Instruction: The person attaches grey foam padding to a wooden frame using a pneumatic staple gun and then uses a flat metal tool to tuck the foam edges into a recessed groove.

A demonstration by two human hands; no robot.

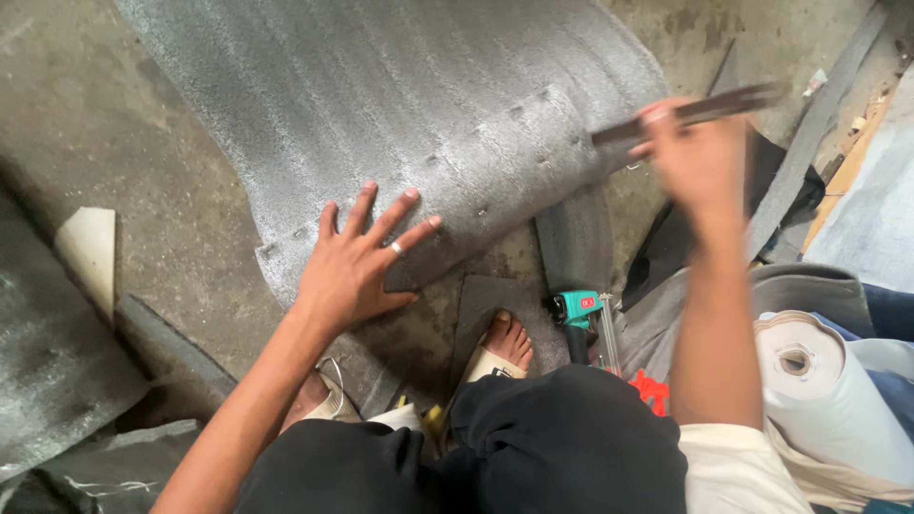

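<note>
Grey foam sheet (pixel 428 105) fills the floor from centre to 12 o'clock, its lower edge strip already fixed with a row of staple dents, the 7 o'clock end apparently left to do. Left hand (pixel 357 262) lies flat, fingers spread, pressing that edge; right hand (pixel 700 157) at 2 o'clock, blurred, is closed around a dark flat strip (pixel 690 112). Green staple gun (pixel 579 314) sits untouched at 5 o'clock beside the bare foot (pixel 505 343).

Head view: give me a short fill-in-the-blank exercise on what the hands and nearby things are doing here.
1. The left hand presses flat on the grey ____ sheet.
2. The right hand, blurred, holds a thin dark ____.
3. The green-bodied power tool lies beside the person's bare ____.
4. A white ____ of material lies at the right.

Missing words: foam; strip; foot; roll
</note>
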